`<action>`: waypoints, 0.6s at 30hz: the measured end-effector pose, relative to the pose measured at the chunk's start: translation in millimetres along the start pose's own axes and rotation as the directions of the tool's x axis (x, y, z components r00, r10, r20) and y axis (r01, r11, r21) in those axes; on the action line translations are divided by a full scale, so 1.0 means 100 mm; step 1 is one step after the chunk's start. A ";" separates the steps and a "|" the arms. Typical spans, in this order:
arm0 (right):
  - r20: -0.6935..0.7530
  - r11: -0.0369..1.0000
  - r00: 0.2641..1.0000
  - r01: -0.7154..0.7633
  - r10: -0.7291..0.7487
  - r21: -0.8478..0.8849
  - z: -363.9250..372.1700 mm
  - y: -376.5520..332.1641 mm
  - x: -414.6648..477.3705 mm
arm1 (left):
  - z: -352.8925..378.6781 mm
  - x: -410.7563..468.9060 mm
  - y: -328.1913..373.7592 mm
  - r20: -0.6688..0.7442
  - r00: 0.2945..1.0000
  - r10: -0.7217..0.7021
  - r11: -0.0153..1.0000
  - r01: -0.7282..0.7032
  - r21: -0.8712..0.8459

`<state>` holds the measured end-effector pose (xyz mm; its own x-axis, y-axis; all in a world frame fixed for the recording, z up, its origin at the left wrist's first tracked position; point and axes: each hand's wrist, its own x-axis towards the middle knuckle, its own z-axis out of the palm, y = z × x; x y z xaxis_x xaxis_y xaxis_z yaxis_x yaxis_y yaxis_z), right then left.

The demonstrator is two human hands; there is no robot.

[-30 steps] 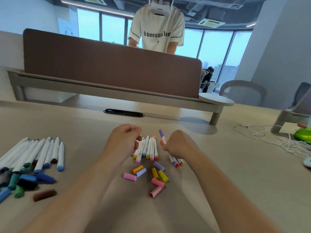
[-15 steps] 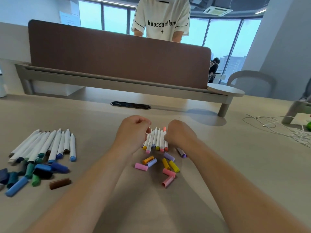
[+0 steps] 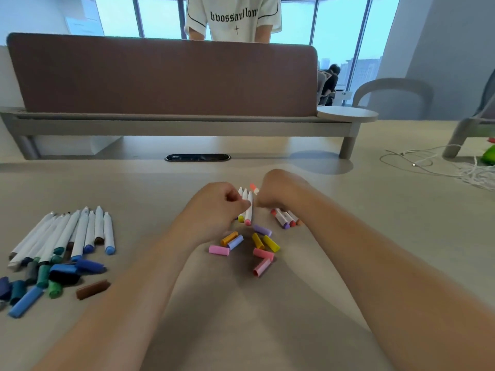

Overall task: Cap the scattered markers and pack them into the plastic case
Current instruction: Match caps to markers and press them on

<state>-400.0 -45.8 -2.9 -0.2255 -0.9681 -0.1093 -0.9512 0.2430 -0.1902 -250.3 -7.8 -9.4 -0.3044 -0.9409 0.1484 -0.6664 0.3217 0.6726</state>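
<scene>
Green object (image 3: 489, 157) cut off right, markers (image 3: 249, 208) half hidden behind left hand (image 3: 214, 210), right hand (image 3: 278, 188)

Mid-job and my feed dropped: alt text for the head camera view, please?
The left hand and right hand are curled around white markers at the middle of a beige table, with pastel caps scattered just nearer the camera. To the left lie a row of markers and a heap of darker caps; a brown divider stands behind.
</scene>
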 end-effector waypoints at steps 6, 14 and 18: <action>0.126 0.854 0.990 -0.017 -0.057 0.519 -0.20 0.29 -0.33 | -0.01 -0.02 0.01 0.060 0.997 0.043 0.993 -0.050 0.110; 0.094 0.644 0.974 0.063 -0.207 0.763 -0.02 0.32 -0.40 | -0.15 -0.03 -0.04 0.063 0.998 0.027 0.981 -0.039 0.192; 0.085 0.603 0.962 0.093 -0.261 0.792 0.02 0.31 -0.45 | -0.15 -0.03 -0.02 0.143 0.990 0.004 0.958 -0.045 0.284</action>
<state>-418.5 5.0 -6.2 0.0492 -0.9891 -0.1388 -0.4277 0.1047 -0.8978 -237.7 -7.2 -0.5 -0.4016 -0.9147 0.0458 -0.8180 0.3807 0.4311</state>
